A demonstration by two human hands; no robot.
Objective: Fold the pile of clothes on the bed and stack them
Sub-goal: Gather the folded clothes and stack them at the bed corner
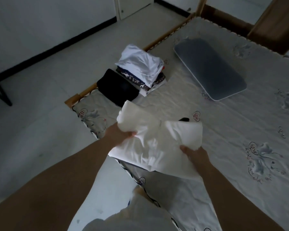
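Both hands grip a folded white garment [157, 140] above the bed's [240, 122] near edge: the left hand [119, 135] pinches its left side, the right hand [194, 153] its lower right. At 11 o'clock lie a folded black garment [118, 87] and a stack of folded clothes [143, 67]; a grey pillow [210, 70] lies at 1 o'clock.

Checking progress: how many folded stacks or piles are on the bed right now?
2: a tall stack topped by a white garment near the bed's far edge, and a black folded piece right beside it. A small dark item behind the held cloth is unclear.

Bed [223, 130] with clothes stack [140, 67], pillow [208, 69]
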